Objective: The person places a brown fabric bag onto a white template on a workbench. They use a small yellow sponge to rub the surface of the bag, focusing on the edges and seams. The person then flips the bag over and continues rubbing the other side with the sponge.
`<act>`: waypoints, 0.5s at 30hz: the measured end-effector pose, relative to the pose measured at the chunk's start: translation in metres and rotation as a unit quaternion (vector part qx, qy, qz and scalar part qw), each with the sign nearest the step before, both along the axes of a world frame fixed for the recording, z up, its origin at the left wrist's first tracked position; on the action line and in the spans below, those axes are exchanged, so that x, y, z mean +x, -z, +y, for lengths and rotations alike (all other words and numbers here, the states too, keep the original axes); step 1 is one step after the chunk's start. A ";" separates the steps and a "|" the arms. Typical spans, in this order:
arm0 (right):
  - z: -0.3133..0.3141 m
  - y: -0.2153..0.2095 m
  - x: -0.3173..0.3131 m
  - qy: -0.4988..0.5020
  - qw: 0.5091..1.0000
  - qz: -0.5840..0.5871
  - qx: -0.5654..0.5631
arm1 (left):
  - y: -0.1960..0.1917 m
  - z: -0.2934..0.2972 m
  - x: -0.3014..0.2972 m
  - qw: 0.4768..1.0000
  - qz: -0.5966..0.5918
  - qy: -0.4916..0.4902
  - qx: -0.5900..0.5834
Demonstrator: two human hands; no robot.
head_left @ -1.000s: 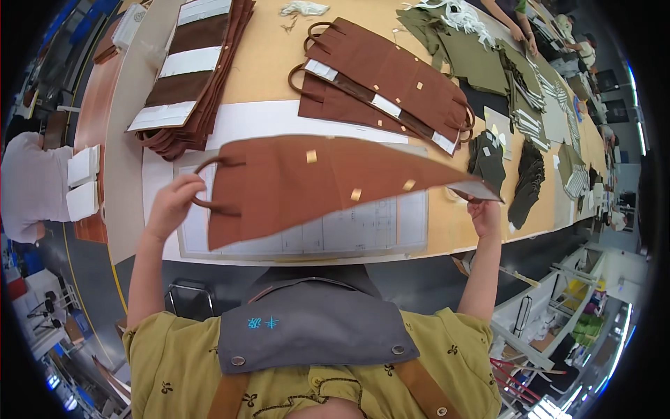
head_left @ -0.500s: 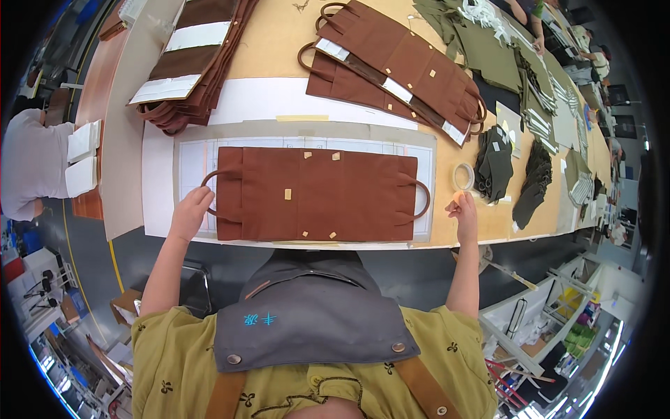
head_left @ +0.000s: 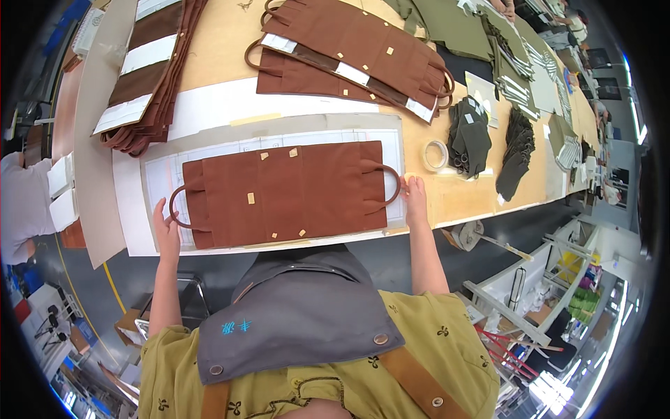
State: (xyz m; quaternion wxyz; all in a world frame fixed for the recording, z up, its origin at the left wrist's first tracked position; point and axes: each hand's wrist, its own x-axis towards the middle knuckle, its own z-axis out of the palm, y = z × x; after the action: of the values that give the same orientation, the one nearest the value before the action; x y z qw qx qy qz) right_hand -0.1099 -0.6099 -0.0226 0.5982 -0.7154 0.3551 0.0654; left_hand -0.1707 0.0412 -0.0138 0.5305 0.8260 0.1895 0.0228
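A flat brown bag panel (head_left: 317, 185) with a looped handle at each end and small yellow tape pieces on it lies on a sheet-covered grey board (head_left: 279, 124) in front of me. My left hand (head_left: 167, 235) is beside the left handle (head_left: 174, 209), its fingers apart and nothing visible in them. At the other end, my right hand (head_left: 416, 201) is next to the right handle (head_left: 398, 185). Its fingers point away from me, stretched out, with the thumb close to the loop; whether it touches the loop is hard to see.
Behind the board lie two more brown panels (head_left: 363, 45). A stack of brown panels (head_left: 143, 84) stands at the left. To the right are a tape roll (head_left: 435, 156), bundles of dark pieces (head_left: 469, 136) and olive fabric (head_left: 457, 28). A person sits at the far left.
My left hand has let go of the left handle and opened. My right hand has come from beside the tape roll to the right handle. The whole view has shifted and tilted.
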 end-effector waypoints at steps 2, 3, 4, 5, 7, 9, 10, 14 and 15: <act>0.000 0.002 -0.002 -0.001 1.000 0.005 -0.002 | 0.002 -0.012 0.006 0.986 0.067 -0.085 -0.129; -0.002 0.002 -0.002 0.003 1.000 0.006 0.005 | 0.001 -0.016 0.010 0.980 0.090 -0.108 -0.142; -0.001 0.001 -0.001 0.005 1.000 0.008 0.013 | 0.000 -0.018 0.012 0.973 0.112 -0.133 -0.154; -0.001 0.000 0.001 0.002 1.000 0.013 0.022 | -0.001 -0.019 0.015 0.970 0.120 -0.143 -0.154; -0.003 -0.004 0.007 -0.004 0.999 0.023 0.039 | -0.002 -0.020 0.018 0.965 0.133 -0.161 -0.155; -0.005 -0.007 0.011 0.003 0.997 0.036 0.062 | 0.003 -0.013 0.014 0.961 0.121 -0.169 -0.181; -0.008 -0.008 0.013 0.008 0.997 0.042 0.070 | 0.001 -0.016 0.017 0.958 0.115 -0.172 -0.198; -0.001 -0.007 0.015 0.065 0.984 -0.013 0.166 | 0.000 -0.021 0.022 0.956 0.106 -0.150 -0.228; 0.002 -0.008 0.017 0.079 0.982 -0.009 0.169 | 0.001 -0.022 0.021 0.956 0.104 -0.160 -0.224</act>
State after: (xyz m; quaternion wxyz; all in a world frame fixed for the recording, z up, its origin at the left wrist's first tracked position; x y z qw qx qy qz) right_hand -0.0932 -0.6075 -0.0145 0.7168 -0.5745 0.3889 0.0706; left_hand -0.1499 0.0190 -0.0150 0.6688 0.6423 0.3737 -0.0219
